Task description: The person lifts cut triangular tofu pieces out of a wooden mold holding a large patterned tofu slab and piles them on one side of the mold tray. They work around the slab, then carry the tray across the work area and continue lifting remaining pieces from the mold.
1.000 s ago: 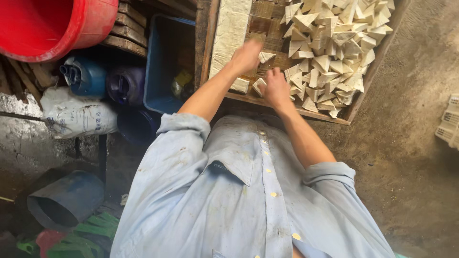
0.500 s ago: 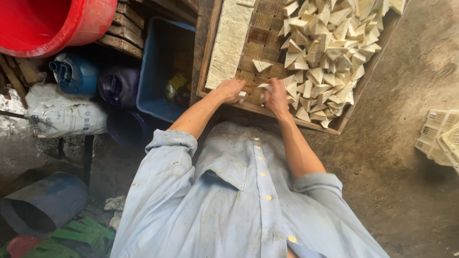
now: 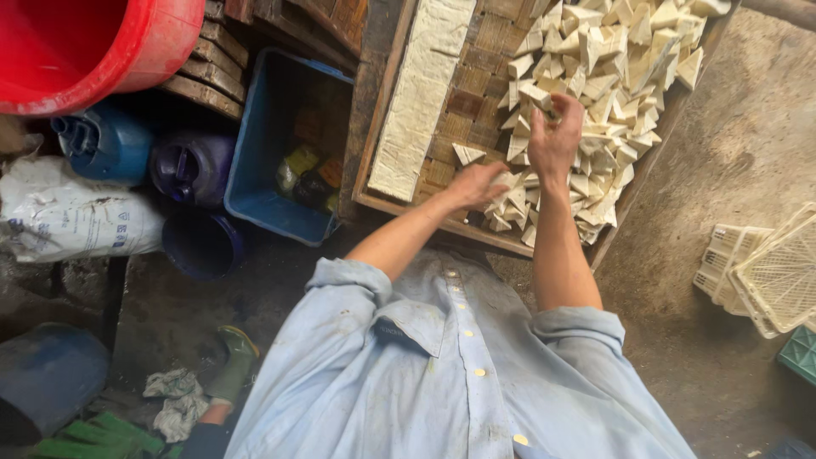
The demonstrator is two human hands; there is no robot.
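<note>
A wooden tray [image 3: 367, 197] with a slatted bottom holds a long pale slab [image 3: 421, 93] on its left side and a heap of pale triangular pieces [image 3: 625, 51] on its right. My left hand [image 3: 473, 184] is low at the tray's near edge, its fingers curled on a triangular piece [image 3: 503, 180] among the loose ones. My right hand [image 3: 555, 140] is raised over the heap's left side, fingertips pinched on another small triangular piece [image 3: 537, 95]. Both forearms are bare, coming out of rolled light-blue shirt sleeves.
A red tub [image 3: 85, 42] stands at the top left. A blue crate [image 3: 255, 195] with bottles sits beside the tray, with a blue jug [image 3: 106, 144], a purple jug [image 3: 191, 166] and a white sack [image 3: 68, 217] further left. White plastic crates [image 3: 765, 272] are stacked at the right. A green boot [image 3: 234, 365] is below.
My right hand has lifted from the tray's near edge and moved up over the heap. My left hand stays at the near edge. The view has shifted closer to the tray.
</note>
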